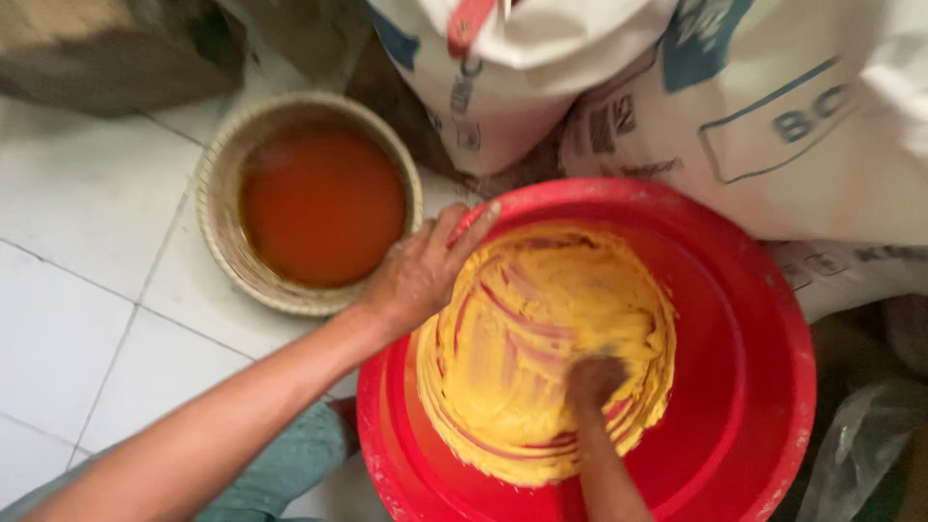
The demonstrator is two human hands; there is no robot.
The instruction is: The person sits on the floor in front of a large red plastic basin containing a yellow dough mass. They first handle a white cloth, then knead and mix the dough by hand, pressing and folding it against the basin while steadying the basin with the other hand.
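My left hand rests on the near-left rim of the big red plastic basin, fingers stretched out flat over the edge and just reaching the inner wall, gripping nothing but pressing on the rim. My right hand is sunk into the yellow dough that fills the middle of the basin; it is coated in the paste and its fingers are buried, so I cannot tell how far open it is or whether it has closed on a lump. The dough lies directly under and around that hand, smeared up the basin's inner wall in thick streaks with red plastic showing through between them, and its left edge comes right up beside my left fingertips.

Just beyond my left hand, to its outer side, a woven basket-rimmed bowl sits on the white tiled floor, holding an orange-red oil. It stands near the basin, though whether the two touch is hidden behind my left hand. Past both hands, white woven sacks with blue printing lean against the far side of the basin. Off beyond my right hand, a crumpled clear plastic bag lies beside the basin.
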